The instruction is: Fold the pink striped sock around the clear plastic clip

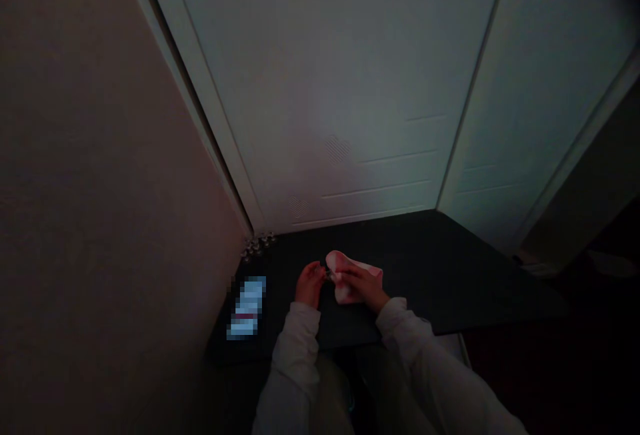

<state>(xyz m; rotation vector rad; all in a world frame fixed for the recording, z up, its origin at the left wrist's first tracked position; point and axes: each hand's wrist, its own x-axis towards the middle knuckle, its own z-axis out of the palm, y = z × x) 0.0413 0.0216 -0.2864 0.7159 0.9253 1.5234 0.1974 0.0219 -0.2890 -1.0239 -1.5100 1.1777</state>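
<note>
My left hand pinches a small shiny metal piece at its fingertips; its exact kind is too small and dark to make out. Close by on the right, my right hand is closed on a pale pink cloth, with the fingers pressing it against the small piece. Part of the cloth lies under the hand, and its rounded end sticks up toward the far side. Both hands are just above the dark tabletop.
Several small shiny metal pieces stand in the table's far left corner. A lit phone, its screen blurred, lies at the left edge. White panelled doors rise behind the table, and a wall borders the left side.
</note>
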